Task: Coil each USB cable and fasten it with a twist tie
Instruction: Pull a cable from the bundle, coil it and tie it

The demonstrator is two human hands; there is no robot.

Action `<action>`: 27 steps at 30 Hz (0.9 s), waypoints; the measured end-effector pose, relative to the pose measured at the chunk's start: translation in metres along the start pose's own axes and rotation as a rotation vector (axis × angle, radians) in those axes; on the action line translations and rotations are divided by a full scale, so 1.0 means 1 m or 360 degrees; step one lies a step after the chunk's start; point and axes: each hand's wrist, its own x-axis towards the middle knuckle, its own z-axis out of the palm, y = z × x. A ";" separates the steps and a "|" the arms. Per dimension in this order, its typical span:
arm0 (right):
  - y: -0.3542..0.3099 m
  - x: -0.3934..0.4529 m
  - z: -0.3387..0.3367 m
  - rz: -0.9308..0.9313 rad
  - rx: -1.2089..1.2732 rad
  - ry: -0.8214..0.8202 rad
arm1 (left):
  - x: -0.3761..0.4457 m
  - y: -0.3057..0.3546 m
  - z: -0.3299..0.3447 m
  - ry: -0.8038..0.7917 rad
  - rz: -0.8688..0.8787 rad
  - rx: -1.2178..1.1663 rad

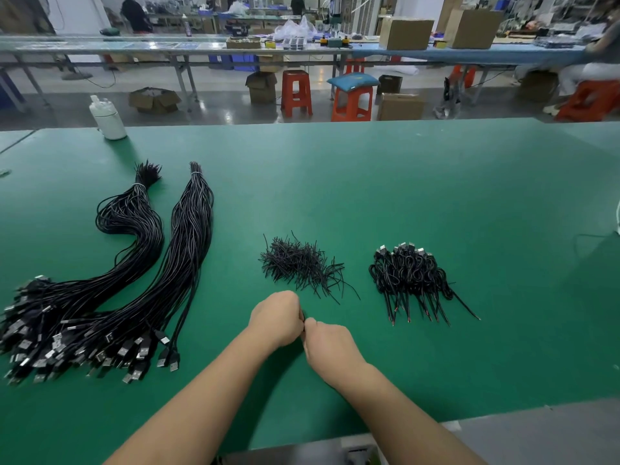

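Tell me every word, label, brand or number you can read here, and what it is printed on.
None can be read.
White bottle at the far left of the green table: no label shows.
Cardboard boxes on the far bench: plain faces, any print too small to read.
USB plugs of the loose cables: any marks too small to tell.
Flat sheets on the far bench: blurred.

Item betw. left hand [278, 318] & right hand [330, 344] mostly hidden; grip unclear
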 end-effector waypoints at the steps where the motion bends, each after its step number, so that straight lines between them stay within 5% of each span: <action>1: 0.000 0.000 0.001 -0.0005 -0.0026 -0.0013 | 0.000 0.001 0.000 -0.0028 0.0001 0.0016; 6: -0.002 -0.002 0.003 0.0045 -0.0073 -0.0020 | 0.000 0.002 -0.002 -0.0066 0.0027 0.0085; 11: 0.004 -0.004 -0.012 0.0226 0.0480 -0.0211 | -0.004 -0.001 -0.002 0.0057 0.0156 0.0197; 14: 0.019 -0.006 -0.037 0.0408 0.1735 -0.0516 | -0.008 -0.009 -0.007 0.0300 0.0357 0.0239; 17: 0.031 -0.009 -0.055 0.0603 0.2756 -0.0505 | -0.013 -0.014 -0.010 0.0548 0.0706 -0.0128; 21: 0.028 -0.010 -0.065 0.0640 0.3054 -0.0475 | -0.018 -0.013 -0.010 0.0775 0.0934 -0.0402; 27: 0.021 -0.009 -0.070 0.0584 0.3175 -0.0288 | -0.024 -0.011 -0.013 0.1072 0.1033 -0.0328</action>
